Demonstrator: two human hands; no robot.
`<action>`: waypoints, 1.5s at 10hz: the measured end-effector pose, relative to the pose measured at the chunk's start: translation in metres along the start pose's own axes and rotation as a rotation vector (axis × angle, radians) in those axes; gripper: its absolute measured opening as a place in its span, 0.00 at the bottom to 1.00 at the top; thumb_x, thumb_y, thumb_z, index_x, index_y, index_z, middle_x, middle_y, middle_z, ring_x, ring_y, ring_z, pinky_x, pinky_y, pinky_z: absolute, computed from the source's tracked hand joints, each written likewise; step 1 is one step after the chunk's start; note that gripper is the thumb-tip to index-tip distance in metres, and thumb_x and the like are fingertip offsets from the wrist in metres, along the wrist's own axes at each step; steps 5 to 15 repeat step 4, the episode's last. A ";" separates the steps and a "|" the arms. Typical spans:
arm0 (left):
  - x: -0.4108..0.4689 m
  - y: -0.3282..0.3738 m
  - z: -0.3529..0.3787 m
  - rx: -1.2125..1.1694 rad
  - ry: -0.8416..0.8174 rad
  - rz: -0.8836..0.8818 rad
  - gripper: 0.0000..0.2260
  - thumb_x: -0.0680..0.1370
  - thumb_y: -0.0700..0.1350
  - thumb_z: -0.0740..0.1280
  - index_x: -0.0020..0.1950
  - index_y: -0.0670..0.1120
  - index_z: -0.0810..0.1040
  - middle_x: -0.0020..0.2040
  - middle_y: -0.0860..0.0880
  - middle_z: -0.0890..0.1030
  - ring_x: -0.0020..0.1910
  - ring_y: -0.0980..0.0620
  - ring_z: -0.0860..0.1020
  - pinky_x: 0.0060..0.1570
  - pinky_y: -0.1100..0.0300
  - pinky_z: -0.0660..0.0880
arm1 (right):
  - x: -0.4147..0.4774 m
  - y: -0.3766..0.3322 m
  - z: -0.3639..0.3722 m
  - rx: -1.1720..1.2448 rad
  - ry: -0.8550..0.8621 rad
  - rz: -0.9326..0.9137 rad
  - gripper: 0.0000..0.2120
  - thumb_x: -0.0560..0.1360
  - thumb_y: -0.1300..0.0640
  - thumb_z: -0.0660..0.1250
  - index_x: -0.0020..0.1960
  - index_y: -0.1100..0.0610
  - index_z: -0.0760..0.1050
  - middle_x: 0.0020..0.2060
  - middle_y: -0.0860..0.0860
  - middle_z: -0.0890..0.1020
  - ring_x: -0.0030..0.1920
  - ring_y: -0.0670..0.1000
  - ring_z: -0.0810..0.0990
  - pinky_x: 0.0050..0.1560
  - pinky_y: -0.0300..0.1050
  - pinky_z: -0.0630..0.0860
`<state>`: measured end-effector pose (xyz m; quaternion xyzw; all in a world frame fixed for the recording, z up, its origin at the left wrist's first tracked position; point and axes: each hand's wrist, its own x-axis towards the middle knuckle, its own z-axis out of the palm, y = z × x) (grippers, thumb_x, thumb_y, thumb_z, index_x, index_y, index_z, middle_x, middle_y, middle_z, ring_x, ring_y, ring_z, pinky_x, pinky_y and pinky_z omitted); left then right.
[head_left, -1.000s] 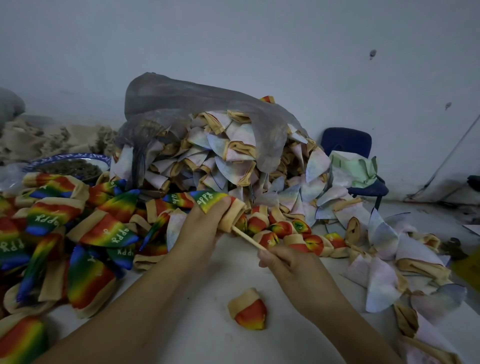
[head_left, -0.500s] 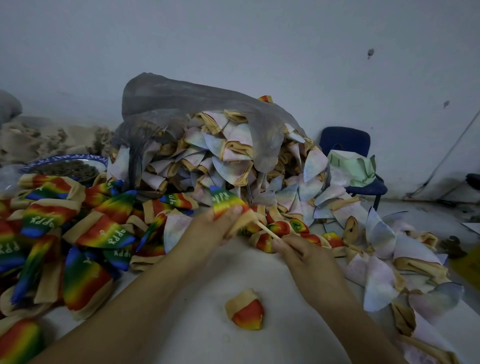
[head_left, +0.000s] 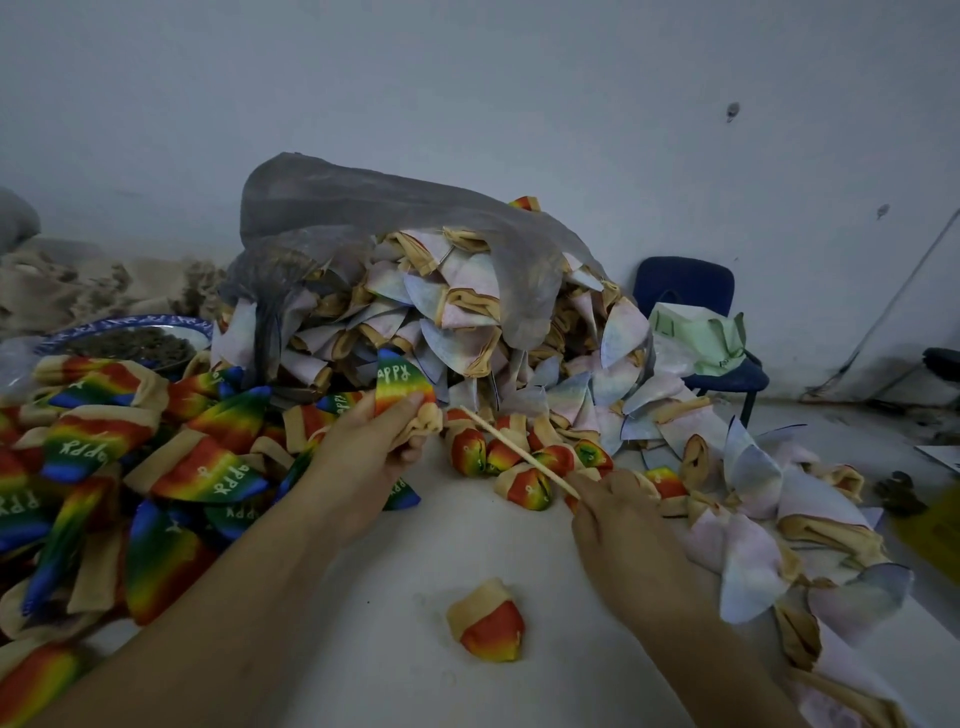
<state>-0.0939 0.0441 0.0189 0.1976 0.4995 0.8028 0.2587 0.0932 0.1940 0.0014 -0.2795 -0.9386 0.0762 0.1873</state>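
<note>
There were two hands: the left hand (head_left: 363, 462) held one rainbow cone (head_left: 402, 384), the right hand (head_left: 623, 519) one wooden stick (head_left: 511, 447). One small rainbow piece (head_left: 488, 629) lay alone near the table's (head_left: 415, 561) front edge. There were one grey bag (head_left: 363, 208), one blue chair (head_left: 685, 286) and one plate (head_left: 130, 323). The heaped pieces (head_left: 156, 457) were too many to count.

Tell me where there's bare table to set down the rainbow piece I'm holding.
Bare table lies between your left hand and right hand, around the lone folded piece. Crowded: rainbow pile on the left, pale pile on the right, small stuffed pieces ahead under the stick.
</note>
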 end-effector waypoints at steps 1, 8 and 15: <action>-0.001 0.001 0.002 -0.008 0.009 -0.021 0.08 0.81 0.46 0.64 0.47 0.43 0.77 0.40 0.43 0.76 0.30 0.56 0.70 0.28 0.65 0.68 | -0.001 -0.007 0.002 0.041 0.057 -0.055 0.22 0.82 0.56 0.54 0.75 0.45 0.59 0.51 0.46 0.63 0.47 0.44 0.67 0.44 0.35 0.68; -0.013 0.001 0.012 0.058 -0.071 0.000 0.11 0.83 0.46 0.61 0.44 0.46 0.79 0.34 0.51 0.81 0.32 0.58 0.79 0.34 0.66 0.74 | -0.007 -0.010 0.024 -0.223 -0.067 -0.172 0.22 0.81 0.55 0.53 0.73 0.40 0.62 0.69 0.48 0.65 0.67 0.52 0.62 0.60 0.44 0.64; -0.013 0.001 0.012 0.058 -0.071 0.000 0.11 0.83 0.46 0.61 0.44 0.46 0.79 0.34 0.51 0.81 0.32 0.58 0.79 0.34 0.66 0.74 | -0.007 -0.010 0.024 -0.223 -0.067 -0.172 0.22 0.81 0.55 0.53 0.73 0.40 0.62 0.69 0.48 0.65 0.67 0.52 0.62 0.60 0.44 0.64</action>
